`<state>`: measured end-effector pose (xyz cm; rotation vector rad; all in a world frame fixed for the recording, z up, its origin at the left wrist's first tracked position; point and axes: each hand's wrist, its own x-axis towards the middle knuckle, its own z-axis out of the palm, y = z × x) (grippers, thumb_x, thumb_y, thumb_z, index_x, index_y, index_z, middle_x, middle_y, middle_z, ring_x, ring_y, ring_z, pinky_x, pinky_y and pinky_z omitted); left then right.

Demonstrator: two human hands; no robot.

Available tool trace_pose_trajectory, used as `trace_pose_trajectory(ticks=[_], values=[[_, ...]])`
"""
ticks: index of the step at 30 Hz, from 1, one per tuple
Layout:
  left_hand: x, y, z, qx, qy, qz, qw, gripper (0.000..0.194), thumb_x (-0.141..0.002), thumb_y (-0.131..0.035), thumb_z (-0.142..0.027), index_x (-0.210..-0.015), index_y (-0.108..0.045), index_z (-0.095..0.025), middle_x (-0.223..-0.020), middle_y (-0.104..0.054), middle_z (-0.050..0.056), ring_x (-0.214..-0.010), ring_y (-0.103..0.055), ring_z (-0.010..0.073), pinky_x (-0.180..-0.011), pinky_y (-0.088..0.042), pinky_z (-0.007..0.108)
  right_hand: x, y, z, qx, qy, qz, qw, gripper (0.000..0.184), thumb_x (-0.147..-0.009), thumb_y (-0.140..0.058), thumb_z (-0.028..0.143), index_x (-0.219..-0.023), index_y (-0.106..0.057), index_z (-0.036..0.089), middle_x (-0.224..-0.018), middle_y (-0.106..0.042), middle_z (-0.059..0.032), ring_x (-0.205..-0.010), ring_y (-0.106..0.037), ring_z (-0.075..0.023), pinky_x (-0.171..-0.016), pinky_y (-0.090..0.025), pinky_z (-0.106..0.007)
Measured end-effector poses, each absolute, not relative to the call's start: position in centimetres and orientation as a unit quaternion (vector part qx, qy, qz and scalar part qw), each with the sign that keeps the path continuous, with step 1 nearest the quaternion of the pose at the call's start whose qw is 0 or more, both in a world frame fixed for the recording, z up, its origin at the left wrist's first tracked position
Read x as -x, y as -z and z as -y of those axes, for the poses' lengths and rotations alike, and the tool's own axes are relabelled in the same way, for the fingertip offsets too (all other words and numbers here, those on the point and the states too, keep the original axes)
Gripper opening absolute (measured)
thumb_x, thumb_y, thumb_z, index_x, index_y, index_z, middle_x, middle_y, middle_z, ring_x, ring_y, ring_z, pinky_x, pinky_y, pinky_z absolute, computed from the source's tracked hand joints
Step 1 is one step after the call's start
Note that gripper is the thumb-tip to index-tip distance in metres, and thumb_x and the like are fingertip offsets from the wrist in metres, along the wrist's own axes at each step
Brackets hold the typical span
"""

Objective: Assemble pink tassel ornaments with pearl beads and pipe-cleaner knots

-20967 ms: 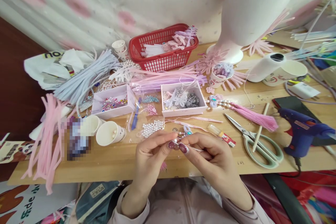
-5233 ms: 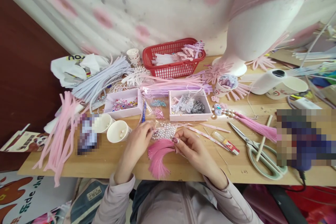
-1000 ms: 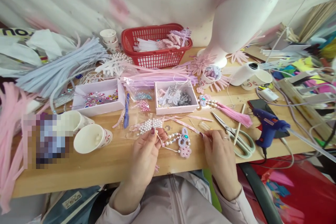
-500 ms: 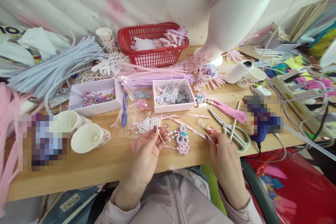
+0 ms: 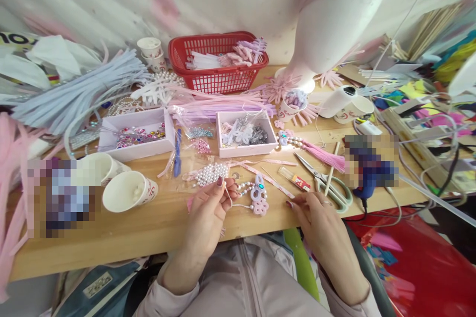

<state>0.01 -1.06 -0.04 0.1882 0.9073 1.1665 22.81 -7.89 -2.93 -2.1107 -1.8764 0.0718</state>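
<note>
My left hand (image 5: 208, 213) pinches a thin white cord (image 5: 228, 193) between thumb and forefinger. The cord loops down toward a beaded ornament with a lilac loop, a blue gem and a pink flower (image 5: 259, 207), lying on the table. White pearl beads (image 5: 243, 188) join onto it. My right hand (image 5: 316, 215) is low over the table right of the ornament, thumb and fingers together; what is between them, if anything, is too small to tell. Near its fingertips lie the end of a pink measuring tape (image 5: 278, 186) and a small clear tube with a red label (image 5: 293, 178).
Scissors (image 5: 338, 198) lie under a pale stick, beside a blurred blue glue gun (image 5: 368, 178). Behind are loose pearls (image 5: 212, 174), white boxes of gems (image 5: 159, 148) and trinkets (image 5: 245, 152), a pink tassel (image 5: 323, 155) and a red basket (image 5: 219, 81). Paper cups (image 5: 122, 197) stand left.
The tassel seen in my hands 5 seconds ago is mostly out of sight. Over the last second my right hand has shifted right and slightly down; my left still pinches the cord.
</note>
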Motion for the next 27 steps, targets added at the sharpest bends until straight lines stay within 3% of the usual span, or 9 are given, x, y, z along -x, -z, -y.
trace_pose_trajectory(ticks=[6,10,15,21,27], values=[[-0.2,-0.2,1.0,-0.097,-0.517,-0.418,0.741,0.039,-0.051,-0.102,-0.039,-0.071,-0.08,-0.014,-0.069,-0.073,0.001,-0.064,-0.067,0.0098,-0.065,-0.058,0.019,-23.1,3.7,7.9,0.743,-0.01,0.649,0.164,0.033,-0.108,-0.032,0.036,-0.088,-0.054,0.023,-0.085,-0.063,-0.0103,-0.073,-0.065,-0.0281,-0.067,-0.049,-0.038],[-0.2,-0.3,1.1,-0.102,-0.511,-0.423,0.741,0.04,-0.051,-0.102,-0.04,-0.072,-0.08,-0.014,-0.068,-0.072,0.001,-0.063,-0.066,0.0088,-0.063,-0.057,0.018,-23.1,4.0,7.7,0.736,-0.014,0.653,0.179,0.026,-0.106,-0.042,0.042,-0.095,-0.055,0.023,-0.091,-0.065,-0.0095,-0.075,-0.067,-0.0262,-0.067,-0.05,-0.036],[-0.1,0.0,1.2,-0.107,-0.506,-0.419,0.746,0.04,-0.051,-0.102,-0.04,-0.072,-0.08,-0.014,-0.068,-0.072,0.001,-0.063,-0.066,0.0092,-0.062,-0.057,0.017,-22.9,4.3,7.5,0.743,-0.006,0.639,0.198,0.03,-0.108,-0.035,0.038,-0.086,-0.051,0.025,-0.086,-0.062,-0.0095,-0.077,-0.065,-0.0278,-0.069,-0.049,-0.038],[-0.1,0.3,1.3,-0.106,-0.503,-0.425,0.745,0.039,-0.052,-0.102,-0.04,-0.073,-0.08,-0.015,-0.07,-0.074,0.001,-0.063,-0.067,0.0096,-0.063,-0.058,0.018,-22.4,3.9,7.9,0.749,-0.021,0.629,0.205,0.034,-0.106,-0.038,0.05,-0.088,-0.052,0.025,-0.086,-0.063,-0.0087,-0.073,-0.065,-0.0273,-0.067,-0.049,-0.038],[-0.3,0.0,1.4,-0.108,-0.5,-0.427,0.746,0.041,-0.049,-0.102,-0.041,-0.073,-0.081,-0.015,-0.069,-0.073,0.001,-0.062,-0.067,0.0089,-0.061,-0.057,0.017,-22.5,3.9,7.8,0.769,-0.042,0.604,0.206,0.039,-0.106,-0.031,0.05,-0.082,-0.05,0.026,-0.082,-0.066,-0.0102,-0.071,-0.065,-0.029,-0.065,-0.047,-0.039]])
